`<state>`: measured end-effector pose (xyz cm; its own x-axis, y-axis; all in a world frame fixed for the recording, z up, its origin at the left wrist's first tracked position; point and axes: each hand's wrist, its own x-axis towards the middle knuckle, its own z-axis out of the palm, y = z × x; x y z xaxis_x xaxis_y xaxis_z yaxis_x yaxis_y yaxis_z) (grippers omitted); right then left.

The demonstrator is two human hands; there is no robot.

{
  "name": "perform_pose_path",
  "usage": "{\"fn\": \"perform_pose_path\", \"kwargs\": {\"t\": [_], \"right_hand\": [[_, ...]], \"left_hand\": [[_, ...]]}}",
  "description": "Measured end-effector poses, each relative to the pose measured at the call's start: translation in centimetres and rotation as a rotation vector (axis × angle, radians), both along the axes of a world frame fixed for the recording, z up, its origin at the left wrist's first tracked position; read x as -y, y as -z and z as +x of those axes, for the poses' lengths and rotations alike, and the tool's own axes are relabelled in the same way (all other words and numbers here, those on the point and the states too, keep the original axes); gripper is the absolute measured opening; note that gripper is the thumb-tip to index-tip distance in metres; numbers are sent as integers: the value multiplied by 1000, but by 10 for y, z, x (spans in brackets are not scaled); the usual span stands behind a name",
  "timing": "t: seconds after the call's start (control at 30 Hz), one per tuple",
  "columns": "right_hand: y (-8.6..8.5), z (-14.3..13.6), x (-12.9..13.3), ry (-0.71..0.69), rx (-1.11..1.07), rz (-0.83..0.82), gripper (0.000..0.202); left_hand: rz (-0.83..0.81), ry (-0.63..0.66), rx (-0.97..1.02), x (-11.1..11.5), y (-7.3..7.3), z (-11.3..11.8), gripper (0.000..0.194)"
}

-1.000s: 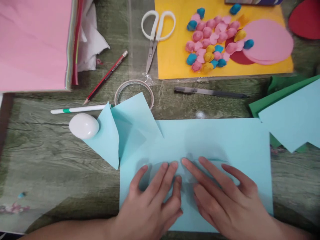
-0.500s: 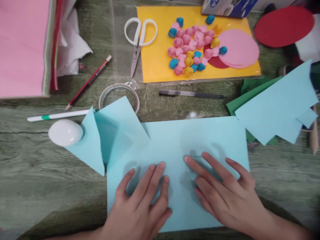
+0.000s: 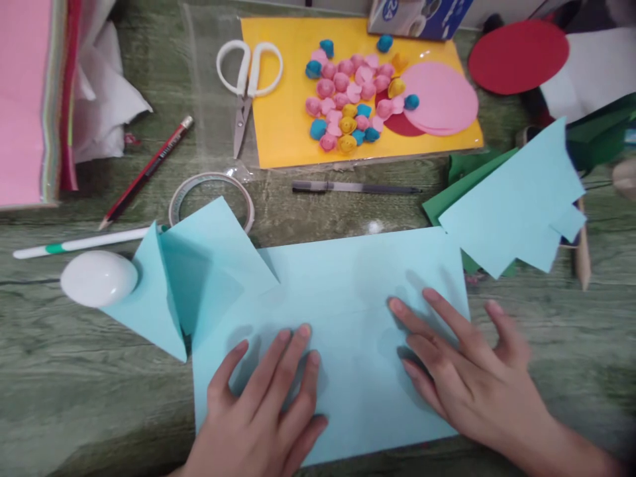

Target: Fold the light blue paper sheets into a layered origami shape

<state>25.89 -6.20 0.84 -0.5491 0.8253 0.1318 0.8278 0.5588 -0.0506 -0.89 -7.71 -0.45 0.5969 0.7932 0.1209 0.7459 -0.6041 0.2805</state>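
A large light-blue sheet of paper (image 3: 358,371) lies on the table in front of me. My left hand (image 3: 263,397) rests on its left part, fingers spread and holding nothing. On the right part lies my right hand (image 3: 462,364), its fingers stretched out and apart. A folded light-blue paper piece (image 3: 199,258) overlaps the sheet's upper left corner. Against that piece's left side sits a white egg-shaped object (image 3: 99,278). Cut light-blue paper (image 3: 517,205) on top of green paper (image 3: 472,185) touches the sheet's upper right corner.
Behind the sheet are a tape roll (image 3: 171,212), a pen (image 3: 358,188) and scissors (image 3: 243,99). Small pink, blue and yellow paper pieces (image 3: 342,99) lie on a yellow sheet (image 3: 283,142). Left are a red pencil (image 3: 146,172), a white marker (image 3: 94,240) and stacked coloured sheets (image 3: 22,106).
My right hand has slid to the right across the sheet, its fingers spreading wider. My left hand stays nearly where it was on the paper. The whole view has shifted, with things appearing further left.
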Motion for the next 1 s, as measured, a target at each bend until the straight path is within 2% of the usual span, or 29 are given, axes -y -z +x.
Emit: {"fn": "perform_pose_path", "kwargs": {"t": [0.17, 0.57, 0.73, 0.9, 1.0], "right_hand": [[0, -1, 1, 5, 11, 10, 7], [6, 0, 4, 36, -36, 32, 9], [6, -2, 3, 21, -39, 51, 18], [0, -21, 7, 30, -107, 107, 13], [-1, -43, 8, -69, -139, 87, 13]], "left_hand": [[-22, 20, -21, -2, -2, -1, 38], [42, 23, -84, -3, -4, -2, 40], [34, 60, -147, -4, -4, -4, 46], [37, 71, -179, -4, -6, -5, 51], [46, 60, -183, -3, -8, -5, 52]]}}
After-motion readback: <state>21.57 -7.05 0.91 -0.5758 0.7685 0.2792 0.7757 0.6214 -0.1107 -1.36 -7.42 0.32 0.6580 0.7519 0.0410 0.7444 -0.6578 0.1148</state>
